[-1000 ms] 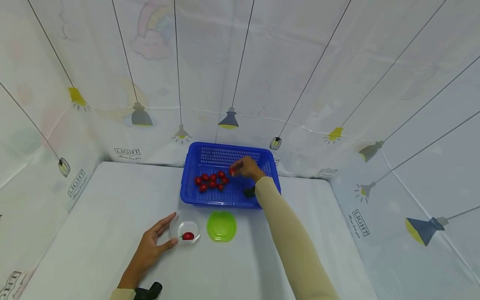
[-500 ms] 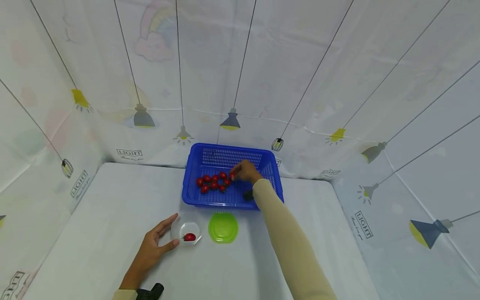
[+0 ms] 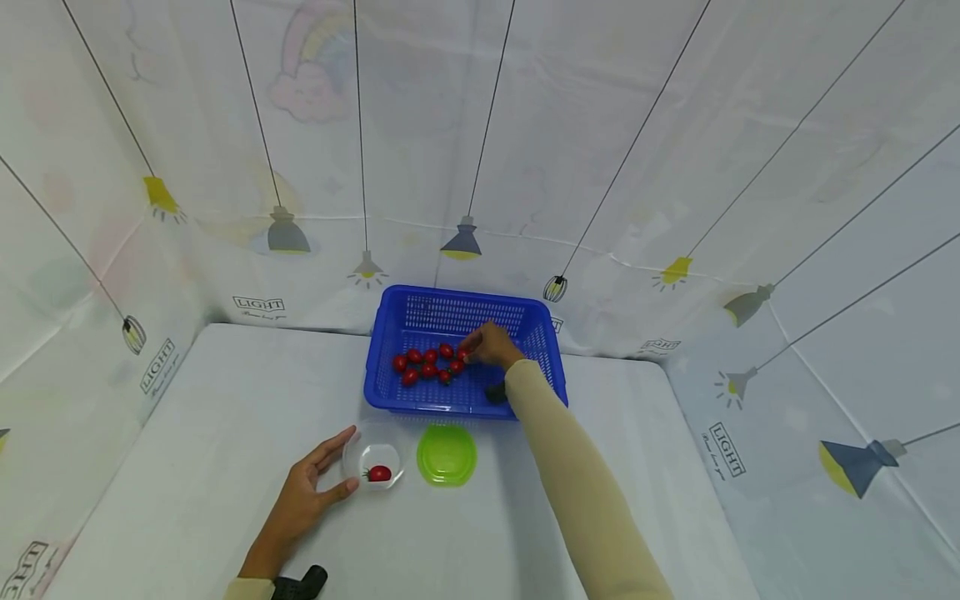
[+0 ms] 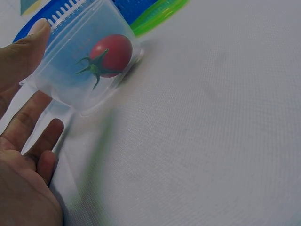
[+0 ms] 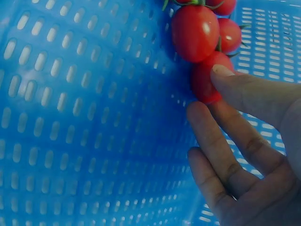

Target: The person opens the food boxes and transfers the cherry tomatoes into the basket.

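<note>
My left hand (image 3: 303,492) holds a small clear plastic container (image 4: 66,89) at its side, thumb at the rim and fingers spread around the wall. Inside it lies one red cherry tomato (image 4: 117,52) with a green stem, also visible in the head view. Over in the blue basket (image 3: 442,408), my right hand (image 3: 493,343) pinches another cherry tomato (image 5: 203,82) between thumb and fingertips. Several more cherry tomatoes (image 3: 427,370) lie grouped to the left of that hand; in the right wrist view one neighbouring tomato (image 5: 195,33) sits right against the pinched one.
A bright green lid (image 3: 446,455) lies on the white table (image 3: 450,542), just right of the container and in front of the basket. Behind the basket rises a white backdrop (image 3: 420,150) printed with lamps.
My right hand has come down slightly within the basket, bringing the pinched tomato close beside the others. The left hand and container stay in place; the head view has shifted a little.
</note>
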A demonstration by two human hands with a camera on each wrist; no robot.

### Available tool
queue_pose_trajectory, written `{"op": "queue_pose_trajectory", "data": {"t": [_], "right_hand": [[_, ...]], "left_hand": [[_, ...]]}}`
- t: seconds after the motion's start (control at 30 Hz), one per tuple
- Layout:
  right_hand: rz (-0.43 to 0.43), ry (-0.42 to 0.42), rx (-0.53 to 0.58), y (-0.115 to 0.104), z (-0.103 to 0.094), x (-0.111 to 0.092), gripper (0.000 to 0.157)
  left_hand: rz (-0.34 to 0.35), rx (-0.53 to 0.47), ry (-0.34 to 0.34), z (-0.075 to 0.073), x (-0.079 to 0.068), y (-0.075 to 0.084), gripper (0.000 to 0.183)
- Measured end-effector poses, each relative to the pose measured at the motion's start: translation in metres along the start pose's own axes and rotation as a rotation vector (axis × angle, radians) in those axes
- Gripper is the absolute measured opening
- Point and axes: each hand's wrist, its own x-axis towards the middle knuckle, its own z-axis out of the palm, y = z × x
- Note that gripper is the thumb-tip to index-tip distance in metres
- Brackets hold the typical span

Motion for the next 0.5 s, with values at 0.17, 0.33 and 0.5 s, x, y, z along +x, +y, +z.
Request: {"op": "queue_pose_trajectory", "data": {"t": [0.17,0.33,0.5], "right_hand": [[-0.032,0.023,-0.022,0.002,-0.008,-0.003,0.028],[-0.081,0.121,-0.031,-0.010,-0.020,-0.014,0.027],[-0.209,0.194,-0.052,-0.030,-0.031,-0.033,0.027]], "left_hand": [[-0.010,-0.008,-0.004,0.000,0.000,0.001,0.072],[-0.009,-0.010,-0.005,0.000,0.001,0.000,0.071],[-0.013,0.003,0.000,0.000,0.001,-0.001,0.071]]}}
